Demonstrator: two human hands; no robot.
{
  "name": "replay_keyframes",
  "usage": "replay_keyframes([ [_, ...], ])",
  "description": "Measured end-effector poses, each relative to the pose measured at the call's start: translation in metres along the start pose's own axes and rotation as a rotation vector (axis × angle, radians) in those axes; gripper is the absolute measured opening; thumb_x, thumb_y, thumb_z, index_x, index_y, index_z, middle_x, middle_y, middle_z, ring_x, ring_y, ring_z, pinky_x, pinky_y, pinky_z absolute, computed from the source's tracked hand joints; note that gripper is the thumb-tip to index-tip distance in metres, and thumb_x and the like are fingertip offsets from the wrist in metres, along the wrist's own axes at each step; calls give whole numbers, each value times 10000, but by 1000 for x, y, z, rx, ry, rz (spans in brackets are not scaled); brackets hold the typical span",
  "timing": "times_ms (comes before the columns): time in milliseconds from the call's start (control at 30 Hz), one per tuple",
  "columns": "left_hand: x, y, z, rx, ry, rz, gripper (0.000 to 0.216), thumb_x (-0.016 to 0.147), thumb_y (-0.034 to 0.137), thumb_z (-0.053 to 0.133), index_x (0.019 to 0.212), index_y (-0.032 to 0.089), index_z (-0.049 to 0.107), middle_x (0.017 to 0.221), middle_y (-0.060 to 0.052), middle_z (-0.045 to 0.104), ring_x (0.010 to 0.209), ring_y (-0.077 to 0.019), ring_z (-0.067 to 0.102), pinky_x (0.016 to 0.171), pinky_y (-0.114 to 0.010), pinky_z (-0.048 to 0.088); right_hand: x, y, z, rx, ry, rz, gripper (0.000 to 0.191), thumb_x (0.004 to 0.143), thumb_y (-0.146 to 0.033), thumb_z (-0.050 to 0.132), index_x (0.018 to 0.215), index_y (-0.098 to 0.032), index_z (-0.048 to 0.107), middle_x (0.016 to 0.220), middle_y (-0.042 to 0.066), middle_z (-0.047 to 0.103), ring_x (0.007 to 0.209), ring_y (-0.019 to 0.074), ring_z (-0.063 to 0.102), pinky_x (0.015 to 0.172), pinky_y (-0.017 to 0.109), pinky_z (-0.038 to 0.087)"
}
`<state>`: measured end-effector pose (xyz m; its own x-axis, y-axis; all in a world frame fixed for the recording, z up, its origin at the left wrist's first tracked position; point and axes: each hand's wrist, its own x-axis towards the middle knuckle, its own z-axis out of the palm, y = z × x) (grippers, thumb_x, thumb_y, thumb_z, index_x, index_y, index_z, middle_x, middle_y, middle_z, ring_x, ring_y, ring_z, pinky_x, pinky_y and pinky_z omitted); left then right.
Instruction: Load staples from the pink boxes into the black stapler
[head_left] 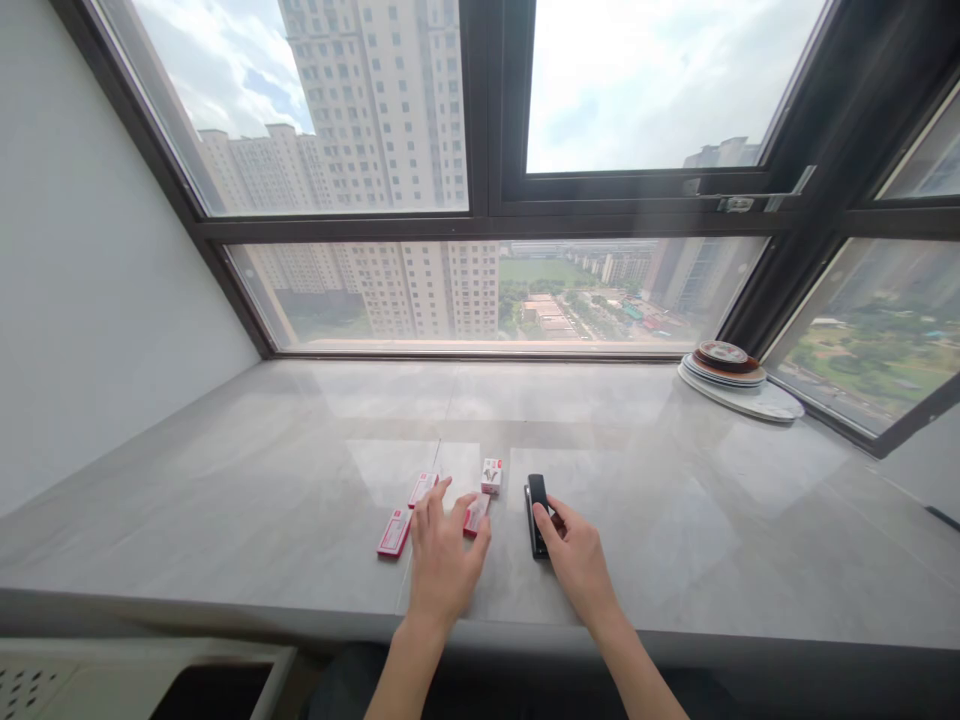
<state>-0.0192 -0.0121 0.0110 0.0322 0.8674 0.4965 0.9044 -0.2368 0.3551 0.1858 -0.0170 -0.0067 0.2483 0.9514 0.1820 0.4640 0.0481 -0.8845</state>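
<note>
Right hand (576,556) grips stapler (535,512); left hand (442,556) touches box (475,516)

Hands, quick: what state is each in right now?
Left hand: open, fingers spread over a small red box.
Right hand: fingers on the black stapler; grip cannot be told.

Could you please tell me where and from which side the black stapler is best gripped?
Probably across its long narrow sides at mid-length, from above: the stapler lies flat on the sill, pointing away, with the right hand at its near right side.
</note>
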Motion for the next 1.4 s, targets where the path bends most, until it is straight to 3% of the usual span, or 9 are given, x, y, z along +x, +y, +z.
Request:
replay_keyframes([
  [233,14,22,39,-61,-41,-19,543,935,359,564,1455,247,453,1609,-113,297,1488,-350,250,1198,-579,257,1,-1,-10,5,-13,-9,574,942,-580,528,1329,-174,648,816,35,682,669,181,599,673,285,476],
  [467,-16,17,18,-166,-195,36,298,927,376,581,1206,289,635,1527,-77,421,1438,-336,353,1172,-585,327,25,-6,-40,-91,-159,-159,385,924,-383,540,1242,-246,710,1159,84,683,1000,233,646,800,304,507],
  [600,-22,25,7,-236,-365,241,514,868,444,685,1366,431,557,1614,11,337,1477,-326,317,1225,-601,240,27,-21,-20,-161,-158,-201,397,937,-290,480,1264,-245,700,1237,101,679,1180,262,608,1090,420,387],
  [733,-17,23,1,-233,-412,236,618,906,482,633,1488,413,437,1594,-22,391,1483,-313,328,1236,-610,210,19,-39,9,-236,-128,-249,301,904,-384,597,1149,-269,728,1186,80,706,1170,288,613,1180,523,225],
  [933,-14,11,-2,-220,-441,254,628,931,476,596,1519,411,385,1603,-2,390,1507,-280,306,1251,-586,200,19,-57,25,-230,40,-170,246,811,-472,690,890,-241,716,897,65,736,881,265,652,1028,451,387],
  [1067,-13,6,-3,-224,-455,227,671,855,507,683,1471,387,445,1646,-24,296,1521,-299,273,1242,-590,224,31,-43,5,266,114,70,434,883,-601,518,962,-209,688,958,86,743,891,255,676,776,336,518],
  [1200,-13,5,-10,-263,-468,237,422,845,355,670,1258,335,580,1650,-10,279,1538,-274,227,1262,-568,187,30,2,-34,722,169,339,508,899,-628,447,1088,-193,628,1188,115,699,1039,271,690,748,353,593],
  [1300,-12,6,-12,-306,-465,216,290,821,282,652,1106,304,605,1633,-14,321,1534,-266,240,1260,-560,198,19,33,-60,640,106,475,507,871,-661,519,1099,-213,586,960,71,724,749,225,721,604,335,591],
  [1400,-11,5,-10,-324,-474,194,209,810,269,656,1012,294,609,1614,-8,360,1532,-265,243,1253,-567,203,7,40,-66,388,-61,524,559,890,-732,434,1027,-210,575,634,-1,638,414,167,582,384,250,419],
])
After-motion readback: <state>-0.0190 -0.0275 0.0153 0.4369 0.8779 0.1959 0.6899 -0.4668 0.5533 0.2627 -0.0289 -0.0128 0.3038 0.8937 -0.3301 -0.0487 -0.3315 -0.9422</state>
